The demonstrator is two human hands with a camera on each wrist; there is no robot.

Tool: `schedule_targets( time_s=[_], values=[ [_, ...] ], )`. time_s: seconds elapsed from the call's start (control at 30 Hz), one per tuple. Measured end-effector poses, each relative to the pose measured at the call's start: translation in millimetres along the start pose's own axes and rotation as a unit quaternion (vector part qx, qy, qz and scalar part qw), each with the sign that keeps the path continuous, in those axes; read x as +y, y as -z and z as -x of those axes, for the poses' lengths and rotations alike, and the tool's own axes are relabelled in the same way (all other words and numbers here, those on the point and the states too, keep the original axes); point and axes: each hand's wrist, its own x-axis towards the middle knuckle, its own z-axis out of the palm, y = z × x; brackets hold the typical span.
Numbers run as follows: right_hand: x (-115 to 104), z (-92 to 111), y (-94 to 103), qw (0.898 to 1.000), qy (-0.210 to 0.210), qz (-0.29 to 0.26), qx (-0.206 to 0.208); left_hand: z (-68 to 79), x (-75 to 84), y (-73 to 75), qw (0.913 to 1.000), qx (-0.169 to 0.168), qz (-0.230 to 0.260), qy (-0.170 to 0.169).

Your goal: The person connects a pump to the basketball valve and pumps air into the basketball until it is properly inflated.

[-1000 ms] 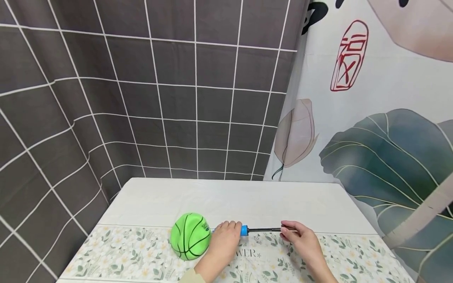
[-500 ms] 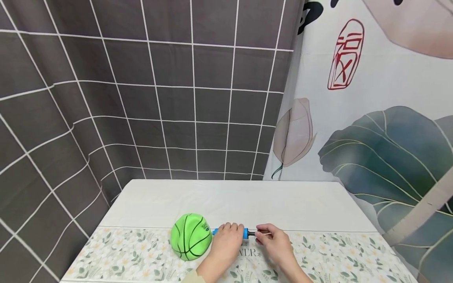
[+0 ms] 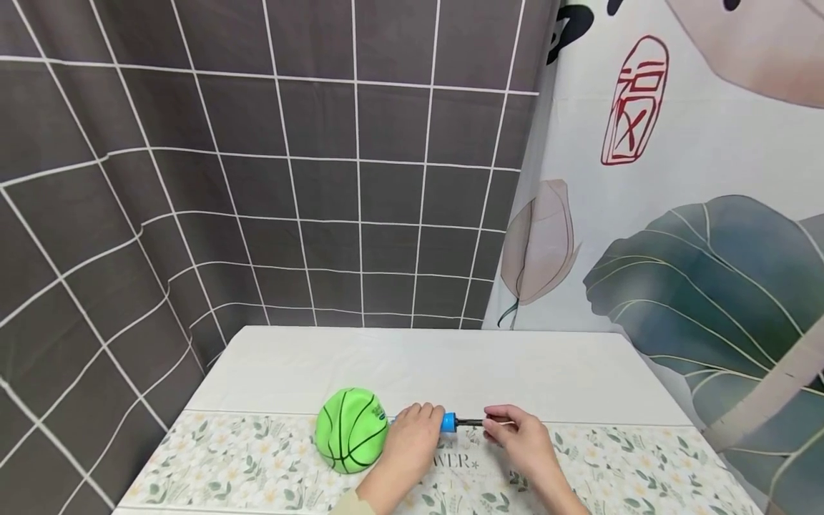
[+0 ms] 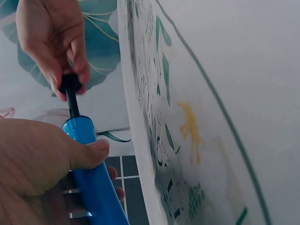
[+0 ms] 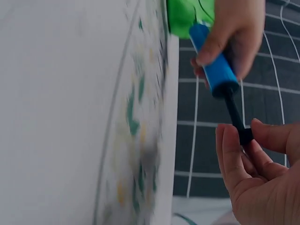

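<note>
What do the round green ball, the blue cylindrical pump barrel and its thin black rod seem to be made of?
The green ball looks like soft, fairly matte rubber or vinyl: its skin is dented. The blue barrel seems smooth, slightly glossy plastic, given its even colour and faint sheen. The black rod looks smooth, plastic or metal; it's too dark to tell.

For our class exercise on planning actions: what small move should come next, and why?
Probably the right hand should push the black plunger rod into the blue hand pump: part of the rod is exposed, the left hand holds the pump, and the green basketball at its far end looks misshapen.
</note>
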Motion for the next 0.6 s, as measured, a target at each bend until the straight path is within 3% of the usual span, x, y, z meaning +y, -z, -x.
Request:
schedule_targets(
  time_s=[0.33,0.6],
  values=[
    [5,0,41.8,0.998,-0.057,0.009,0.018,0.6,-1.7,-2.8,1.0,0.006,0.006,-0.003],
    [5,0,40.0,0.999,-0.038,0.0,0.034,-1.1,-0.3,-3.0,1.0,0.006,0.005,-0.003]
  ],
)
